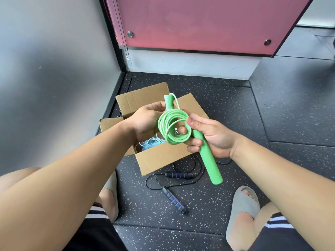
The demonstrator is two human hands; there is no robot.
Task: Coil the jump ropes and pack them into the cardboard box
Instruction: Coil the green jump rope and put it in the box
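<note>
Green rope (174, 127) coiled above cardboard box (157, 158); left hand (146, 122) and right hand (208, 134) both clamped on it. Blue rope (152, 143) inside box (packed). Black rope (174, 180) beside box, uncoiled.

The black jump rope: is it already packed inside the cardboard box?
No, the black jump rope lies uncoiled on the floor, just outside the cardboard box.

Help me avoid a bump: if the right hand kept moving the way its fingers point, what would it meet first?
Probably the left hand: the right hand points leftward across the green jump rope both hold. Depth is unclear.
</note>
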